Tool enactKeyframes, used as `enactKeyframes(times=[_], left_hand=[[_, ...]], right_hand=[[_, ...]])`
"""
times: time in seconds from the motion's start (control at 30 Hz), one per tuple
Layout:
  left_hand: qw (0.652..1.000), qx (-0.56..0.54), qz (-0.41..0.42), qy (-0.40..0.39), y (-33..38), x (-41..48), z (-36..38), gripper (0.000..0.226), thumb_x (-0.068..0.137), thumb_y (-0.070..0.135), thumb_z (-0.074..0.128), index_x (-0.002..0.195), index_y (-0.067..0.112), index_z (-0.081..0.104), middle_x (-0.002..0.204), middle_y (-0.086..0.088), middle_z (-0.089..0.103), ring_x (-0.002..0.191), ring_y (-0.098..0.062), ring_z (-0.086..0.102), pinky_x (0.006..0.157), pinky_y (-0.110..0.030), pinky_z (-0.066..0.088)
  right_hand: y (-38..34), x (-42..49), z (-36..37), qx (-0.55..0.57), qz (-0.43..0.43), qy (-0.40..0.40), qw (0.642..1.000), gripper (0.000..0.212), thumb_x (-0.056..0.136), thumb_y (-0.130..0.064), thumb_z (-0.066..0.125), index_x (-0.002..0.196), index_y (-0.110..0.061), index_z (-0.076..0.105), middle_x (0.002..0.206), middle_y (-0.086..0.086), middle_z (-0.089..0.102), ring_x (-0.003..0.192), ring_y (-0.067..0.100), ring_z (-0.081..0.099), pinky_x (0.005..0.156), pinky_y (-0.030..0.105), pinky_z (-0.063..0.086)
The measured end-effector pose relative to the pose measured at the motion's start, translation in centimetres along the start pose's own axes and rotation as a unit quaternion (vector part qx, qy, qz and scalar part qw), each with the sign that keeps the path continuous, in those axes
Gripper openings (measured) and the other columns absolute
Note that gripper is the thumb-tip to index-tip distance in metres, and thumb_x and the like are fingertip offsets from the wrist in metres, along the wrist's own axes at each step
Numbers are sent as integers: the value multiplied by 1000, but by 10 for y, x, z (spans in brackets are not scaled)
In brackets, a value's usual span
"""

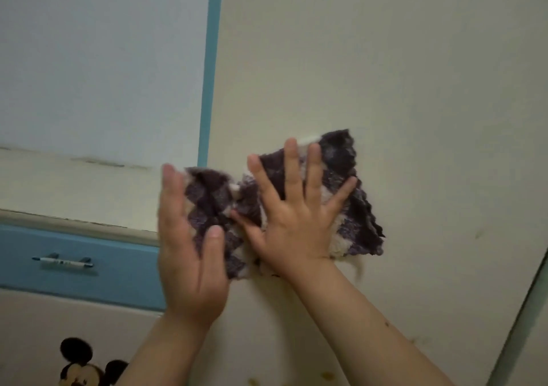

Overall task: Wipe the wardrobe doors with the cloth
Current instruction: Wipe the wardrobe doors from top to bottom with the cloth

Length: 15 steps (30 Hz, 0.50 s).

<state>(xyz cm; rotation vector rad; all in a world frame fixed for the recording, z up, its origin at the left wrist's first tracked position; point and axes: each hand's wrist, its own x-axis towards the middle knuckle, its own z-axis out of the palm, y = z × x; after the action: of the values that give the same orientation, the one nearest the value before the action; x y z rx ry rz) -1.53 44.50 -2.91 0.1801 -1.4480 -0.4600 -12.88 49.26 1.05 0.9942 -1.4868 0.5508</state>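
Purple-and-white checked fuzzy cloth (350,175) spread flat against cream wardrobe door panel (385,59), bunched in middle. Right hand (296,222) flat on cloth's right half, palm down, fingers straight and splayed, pressing, not grasping. Left hand (189,252) edge-on at cloth's left end, fingers straight and together, thumb up, touching cloth, no grasp. Both forearms bare, reaching up from below. Vertical blue trim strip (211,74) left of panel. Blue drawer front (118,267) lower left, pen (62,261) lying on its handle. Cartoon mouse sticker (86,368) bottom left.

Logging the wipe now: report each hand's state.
Left hand: open, straight fingers touching the cloth.
Right hand: open, pressing flat on the cloth.
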Motion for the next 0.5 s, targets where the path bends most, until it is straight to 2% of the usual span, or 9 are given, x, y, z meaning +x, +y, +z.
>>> enactKeyframes(times=[0.07, 0.13, 0.2, 0.27, 0.37, 0.5], left_hand=[[998, 38, -45, 25, -17, -23, -7, 60, 87, 32, 35, 144, 27, 17, 154, -6, 18, 143, -14, 17, 116, -30, 16], [990, 105, -97, -2, -31, -50, -7, 69, 81, 47, 32, 145, 24, 20, 154, 0, 15, 143, -16, 12, 114, -29, 10], [986, 111, -123, -21, -41, -75, -3, 80, 76, 55, 32, 146, 19, 19, 155, -2, 17, 143, -18, 14, 113, -30, 12], [988, 43, -150, -13, -41, -97, -1, 83, 75, 56, 37, 147, 19, 17, 153, -1, 25, 139, -16, 25, 111, -30, 22], [978, -30, -203, 24, -42, -113, 1, 75, 78, 47, 42, 145, 22, 21, 146, 1, 37, 131, -14, 38, 103, -27, 31], [965, -41, -254, 53, -46, -100, -4, 60, 84, 46, 43, 139, 22, 35, 129, -5, 51, 119, -23, 48, 93, -33, 36]], right_hand=[[-9, -13, 6, 4, -23, 9, 1000, 65, 87, -68, 29, 142, -33, 36, 152, 9, 27, 141, 32, 16, 101, 72, 0], [-15, -31, 11, 12, -36, 13, 999, 66, 85, -63, 34, 143, -32, 34, 152, 10, 28, 140, 31, 17, 103, 69, -1], [-19, -51, 18, 12, -49, 24, 998, 67, 82, -59, 40, 143, -31, 34, 152, 9, 28, 141, 29, 17, 104, 67, -2], [-19, -71, 24, 15, -63, 47, 997, 69, 78, -55, 49, 142, -32, 36, 151, 8, 30, 141, 28, 19, 105, 66, -2], [-18, -85, 31, 33, -77, 93, 992, 74, 69, -47, 64, 138, -31, 41, 148, 7, 36, 139, 27, 24, 107, 63, -1], [-15, -84, 32, 79, -99, 124, 984, 66, 69, -36, 62, 133, -29, 50, 144, 8, 42, 137, 26, 28, 108, 60, 2]])
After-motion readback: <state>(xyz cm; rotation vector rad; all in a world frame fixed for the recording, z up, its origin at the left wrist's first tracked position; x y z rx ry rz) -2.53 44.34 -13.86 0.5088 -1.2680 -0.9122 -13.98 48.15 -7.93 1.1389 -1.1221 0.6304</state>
